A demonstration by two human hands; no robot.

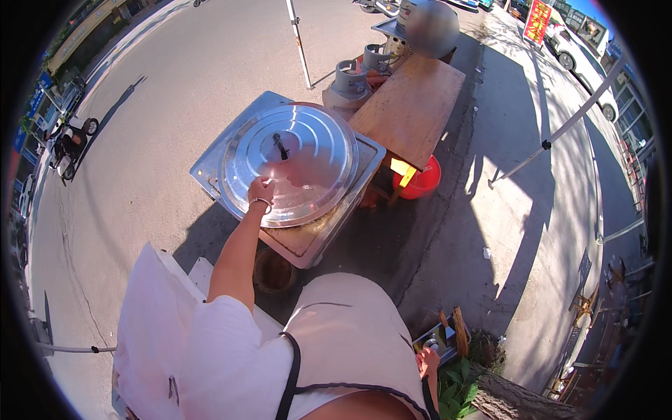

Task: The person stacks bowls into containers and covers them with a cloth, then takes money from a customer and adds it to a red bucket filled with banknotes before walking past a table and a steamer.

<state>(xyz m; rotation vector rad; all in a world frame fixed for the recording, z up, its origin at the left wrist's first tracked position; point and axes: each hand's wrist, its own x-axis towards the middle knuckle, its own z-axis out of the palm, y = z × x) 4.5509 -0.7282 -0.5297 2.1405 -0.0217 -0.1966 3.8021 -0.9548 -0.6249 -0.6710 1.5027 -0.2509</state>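
A large round metal lid [320, 184] with a dark knob [281, 146] lies over a square metal stove top [310, 239]. My left hand [261, 190], with a bracelet at the wrist, is over the near left part of the lid, below the knob. Its fingers look curled; whether they touch the lid cannot be told. My right hand [428, 362] is low at my right side, close to a metal box [438, 338] with pieces of wood [461, 331]. Its fingers are partly hidden, and what it may hold cannot be made out.
A wooden table [409, 105] stands beyond the stove, with gas cylinders [350, 84] to its left and a red basin [428, 181] under its near end. A round pot [274, 270] sits below the stove's near edge. Canopy poles [546, 144] stand around, and a tree trunk [520, 394] lies lower right.
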